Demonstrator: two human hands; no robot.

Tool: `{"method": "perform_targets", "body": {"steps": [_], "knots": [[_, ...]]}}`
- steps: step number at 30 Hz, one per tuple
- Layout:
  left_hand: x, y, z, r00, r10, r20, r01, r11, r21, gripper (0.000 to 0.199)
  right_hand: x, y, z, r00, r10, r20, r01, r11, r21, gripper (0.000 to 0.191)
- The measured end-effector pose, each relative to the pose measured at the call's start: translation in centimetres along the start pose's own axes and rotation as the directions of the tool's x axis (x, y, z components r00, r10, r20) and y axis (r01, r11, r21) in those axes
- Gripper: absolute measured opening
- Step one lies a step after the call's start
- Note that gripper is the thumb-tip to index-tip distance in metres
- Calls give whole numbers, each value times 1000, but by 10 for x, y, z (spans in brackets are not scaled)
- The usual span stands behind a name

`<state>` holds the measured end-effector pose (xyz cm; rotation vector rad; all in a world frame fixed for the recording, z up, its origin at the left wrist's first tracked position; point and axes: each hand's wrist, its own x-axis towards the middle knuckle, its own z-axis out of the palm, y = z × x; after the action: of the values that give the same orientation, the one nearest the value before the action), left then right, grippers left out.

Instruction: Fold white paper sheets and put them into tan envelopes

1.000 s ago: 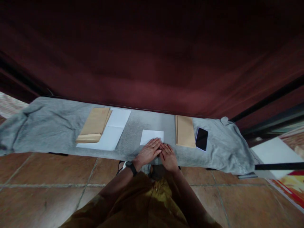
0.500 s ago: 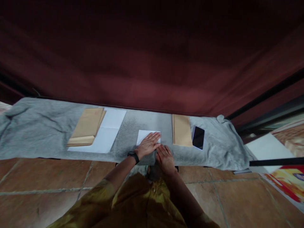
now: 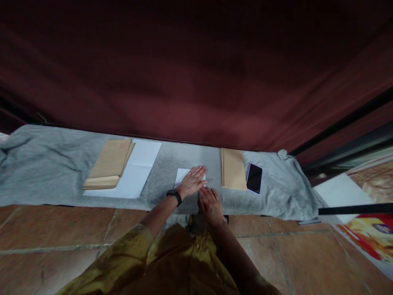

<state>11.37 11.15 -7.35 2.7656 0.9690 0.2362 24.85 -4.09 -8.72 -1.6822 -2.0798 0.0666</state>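
A small folded sheet of white paper [image 3: 181, 175] lies on the grey cloth in front of me, partly covered by my hand. My left hand [image 3: 192, 180], with a dark watch on its wrist, rests flat across the paper with its fingers stretched out. Close beside it, my right hand [image 3: 211, 205] lies palm down at the paper's lower right corner, fingers extended. To the right of both hands is a small stack of brown envelopes [image 3: 233, 169]. On the left, more brown envelopes [image 3: 109, 159] lie over larger sheets of white paper [image 3: 136, 172] with a crease across.
A phone [image 3: 254, 178] with a dark screen lies right of the envelopes. The grey cloth [image 3: 49, 164] is rumpled at both ends. A dark red curtain [image 3: 190, 102] hangs behind. At right are a black bar [image 3: 353, 209] and a printed carton [image 3: 371, 235]; tiles [image 3: 67, 229] cover the floor.
My left hand has slid slightly upward over the paper, its fingers reaching the right edge. My right hand stays at the lower right corner. The view has shifted a little.
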Motion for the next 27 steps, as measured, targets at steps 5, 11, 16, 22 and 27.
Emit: {"method": "perform_targets", "body": {"steps": [5,11,16,22,27], "knots": [[-17,0,4,998,58,-1,-58,998,6,56,0,0,1,1000,-22,-9,22,1000,-13,42],[-42,2,1,994,110,-12,-110,994,6,51,1,-1,2,1000,-11,-19,11,1000,-22,36],[-58,3,-2,995,95,-24,-94,995,17,52,0,0,4,1000,-7,-16,6,1000,-19,38],[-68,0,-2,996,-24,-87,29,998,63,60,0,0,2,1000,-6,-8,6,1000,-7,44],[-77,-7,-4,979,-155,-134,168,981,95,64,-1,1,1,1000,-7,-2,7,1000,11,45]]}}
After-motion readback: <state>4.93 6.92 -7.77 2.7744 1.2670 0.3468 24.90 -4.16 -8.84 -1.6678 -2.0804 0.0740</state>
